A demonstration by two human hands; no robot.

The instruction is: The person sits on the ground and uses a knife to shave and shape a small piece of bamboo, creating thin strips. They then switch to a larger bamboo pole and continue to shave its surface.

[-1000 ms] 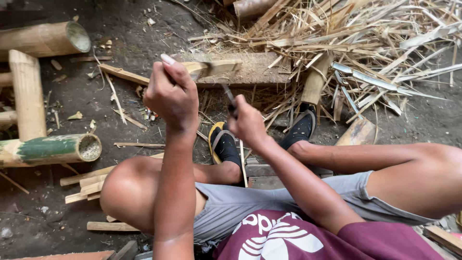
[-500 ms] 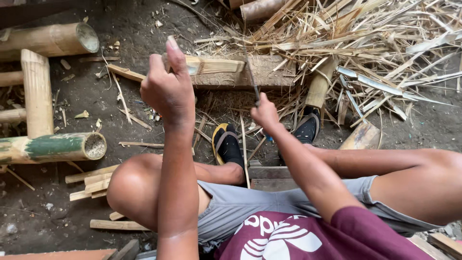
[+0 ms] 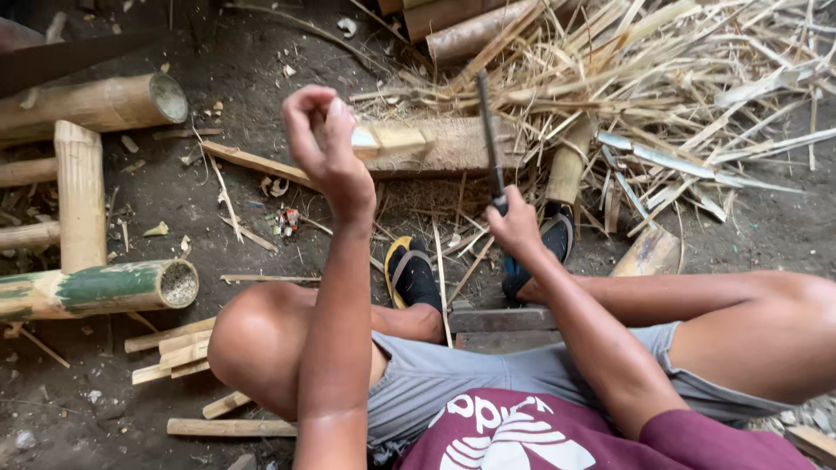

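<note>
Closed around the handle of a dark blade point(image 3: 489, 130), the right hand point(image 3: 515, 224) holds it upright over the wooden block point(image 3: 453, 148); the left hand point(image 3: 324, 148) is raised, fingers curled on a pale bamboo piece point(image 3: 392, 139) (its far end is near the block); bamboo poles point(image 3: 96, 287) lie on the ground at the left; split strips point(image 3: 679, 96) are piled behind.

Maroon shirt point(image 3: 557, 435) with white print, grey shorts point(image 3: 461, 374), black sandals point(image 3: 414, 274).

left hand point(image 3: 324, 144) hides the near end of the bamboo piece point(image 3: 392, 139).
</note>
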